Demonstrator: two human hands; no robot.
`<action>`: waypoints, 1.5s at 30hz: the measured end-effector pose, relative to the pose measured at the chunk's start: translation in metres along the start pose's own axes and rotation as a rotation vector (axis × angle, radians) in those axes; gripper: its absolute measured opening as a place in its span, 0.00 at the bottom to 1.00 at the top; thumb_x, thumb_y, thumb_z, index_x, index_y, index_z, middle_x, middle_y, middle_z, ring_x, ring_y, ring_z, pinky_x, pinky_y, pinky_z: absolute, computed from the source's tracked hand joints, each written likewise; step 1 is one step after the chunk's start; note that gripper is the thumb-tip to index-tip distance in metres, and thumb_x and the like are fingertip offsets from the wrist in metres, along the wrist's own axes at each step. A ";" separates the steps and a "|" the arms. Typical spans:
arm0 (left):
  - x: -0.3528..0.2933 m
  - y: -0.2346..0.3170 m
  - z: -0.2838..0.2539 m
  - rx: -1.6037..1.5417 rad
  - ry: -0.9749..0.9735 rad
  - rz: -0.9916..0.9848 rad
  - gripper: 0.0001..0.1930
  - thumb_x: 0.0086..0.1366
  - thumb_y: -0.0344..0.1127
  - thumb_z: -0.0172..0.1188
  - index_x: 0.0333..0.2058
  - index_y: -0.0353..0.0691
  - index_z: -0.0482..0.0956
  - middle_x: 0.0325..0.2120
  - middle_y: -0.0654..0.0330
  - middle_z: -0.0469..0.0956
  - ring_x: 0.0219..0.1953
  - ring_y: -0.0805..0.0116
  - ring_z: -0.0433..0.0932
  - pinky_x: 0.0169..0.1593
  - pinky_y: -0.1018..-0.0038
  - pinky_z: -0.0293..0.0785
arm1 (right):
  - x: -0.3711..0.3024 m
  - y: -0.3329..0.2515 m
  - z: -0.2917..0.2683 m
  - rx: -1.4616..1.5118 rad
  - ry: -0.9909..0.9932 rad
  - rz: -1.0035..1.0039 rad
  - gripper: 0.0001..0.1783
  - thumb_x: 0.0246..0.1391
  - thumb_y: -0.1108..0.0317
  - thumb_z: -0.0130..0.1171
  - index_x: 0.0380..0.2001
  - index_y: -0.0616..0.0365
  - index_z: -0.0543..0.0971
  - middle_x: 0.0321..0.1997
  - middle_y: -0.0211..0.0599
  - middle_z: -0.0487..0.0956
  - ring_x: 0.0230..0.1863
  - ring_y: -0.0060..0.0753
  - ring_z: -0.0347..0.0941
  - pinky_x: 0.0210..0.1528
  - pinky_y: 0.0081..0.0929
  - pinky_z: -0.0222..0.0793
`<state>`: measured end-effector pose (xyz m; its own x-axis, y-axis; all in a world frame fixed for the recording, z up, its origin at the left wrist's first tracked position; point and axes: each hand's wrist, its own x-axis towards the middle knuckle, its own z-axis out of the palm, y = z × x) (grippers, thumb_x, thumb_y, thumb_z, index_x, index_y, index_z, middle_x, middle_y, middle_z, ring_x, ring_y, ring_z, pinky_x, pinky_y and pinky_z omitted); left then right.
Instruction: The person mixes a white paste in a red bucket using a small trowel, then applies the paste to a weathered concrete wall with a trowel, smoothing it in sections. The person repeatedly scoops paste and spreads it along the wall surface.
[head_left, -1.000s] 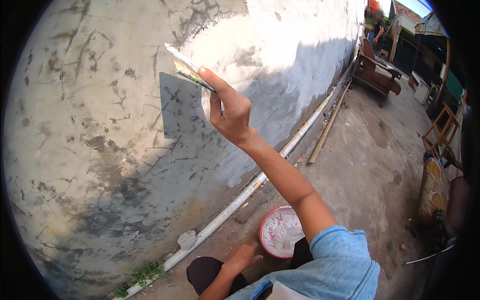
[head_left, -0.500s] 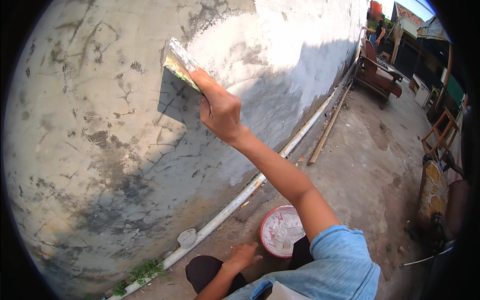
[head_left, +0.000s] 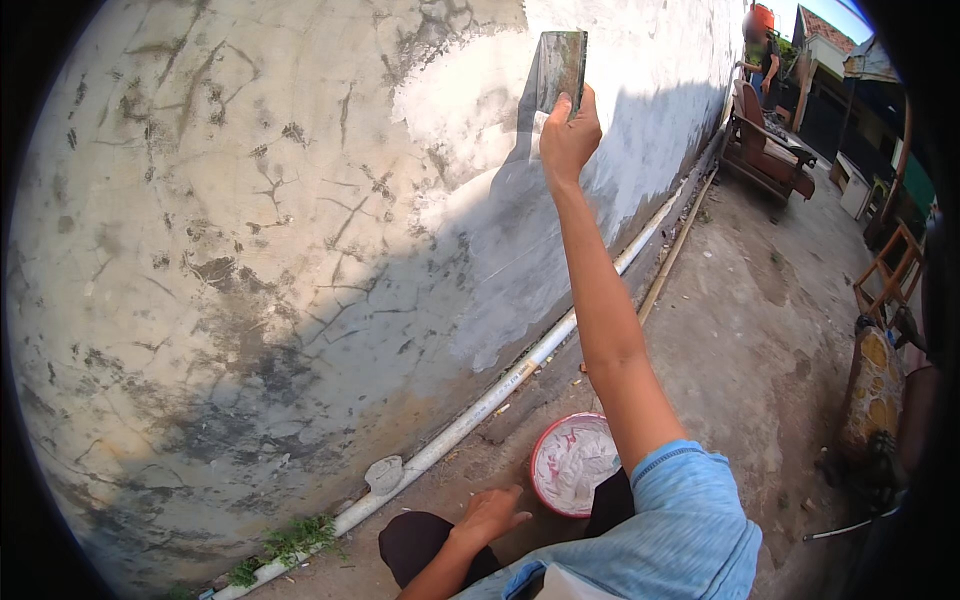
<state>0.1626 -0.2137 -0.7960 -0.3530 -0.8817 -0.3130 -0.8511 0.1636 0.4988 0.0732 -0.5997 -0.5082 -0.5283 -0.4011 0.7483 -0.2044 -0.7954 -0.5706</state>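
My right hand [head_left: 570, 142] is raised to the wall [head_left: 330, 250], its thumb and fingers closed on the lower end of a flat, rectangular plaster spreader [head_left: 562, 68]. The spreader stands nearly upright at the sunlit white coating, its face smeared and dark-edged. Whether its edge touches the wall I cannot tell. My left hand [head_left: 488, 515] rests by my left knee, holding nothing, its fingers apart. Just right of it sits a red-rimmed tub [head_left: 541, 487] with thick white paste [head_left: 577, 462] inside. Cracks and dark stains mark the uncoated part of the wall.
A white pipe [head_left: 480, 408] runs along the wall's foot, with a bamboo pole [head_left: 677, 250] beside it. Weeds [head_left: 298, 537] grow at the lower left. Farther off are a wooden chair [head_left: 765, 150] and a standing person [head_left: 768, 65]. A wooden frame [head_left: 892, 268] leans at right.
My right hand has carried the spreader up and to the right across the wall, turning it from slanted to nearly upright. My left hand stays by the knee.
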 end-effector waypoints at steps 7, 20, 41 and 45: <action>0.011 -0.002 0.005 0.023 -0.120 -0.066 0.30 0.62 0.53 0.62 0.55 0.37 0.72 0.47 0.43 0.78 0.52 0.45 0.76 0.56 0.56 0.71 | -0.093 -0.077 0.015 0.105 -0.240 -0.481 0.24 0.50 0.82 0.54 0.52 0.58 0.76 0.37 0.45 0.82 0.35 0.40 0.81 0.36 0.30 0.76; 0.005 -0.004 0.004 0.033 -0.019 -0.012 0.25 0.62 0.51 0.64 0.48 0.36 0.75 0.39 0.43 0.81 0.47 0.44 0.79 0.51 0.54 0.74 | 0.029 -0.040 0.016 0.070 -0.108 -0.167 0.24 0.54 0.81 0.51 0.56 0.63 0.75 0.19 0.40 0.78 0.15 0.28 0.68 0.21 0.27 0.64; 0.010 0.005 -0.006 0.029 -0.059 -0.031 0.28 0.61 0.51 0.64 0.53 0.36 0.74 0.42 0.44 0.81 0.49 0.45 0.78 0.53 0.56 0.73 | 0.064 -0.025 0.017 0.073 -0.008 -0.014 0.22 0.54 0.80 0.47 0.53 0.62 0.77 0.19 0.41 0.77 0.17 0.33 0.71 0.27 0.32 0.68; 0.012 0.004 -0.008 0.018 -0.070 -0.044 0.28 0.61 0.51 0.64 0.52 0.35 0.74 0.43 0.44 0.81 0.50 0.46 0.78 0.53 0.56 0.73 | 0.050 -0.041 0.041 -0.034 -0.009 -0.100 0.23 0.53 0.77 0.50 0.53 0.63 0.77 0.16 0.45 0.75 0.17 0.41 0.72 0.31 0.37 0.70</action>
<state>0.1581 -0.2275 -0.7918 -0.3409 -0.8554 -0.3899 -0.8729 0.1341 0.4690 0.0887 -0.6056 -0.4339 -0.4962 -0.3248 0.8052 -0.2835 -0.8159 -0.5039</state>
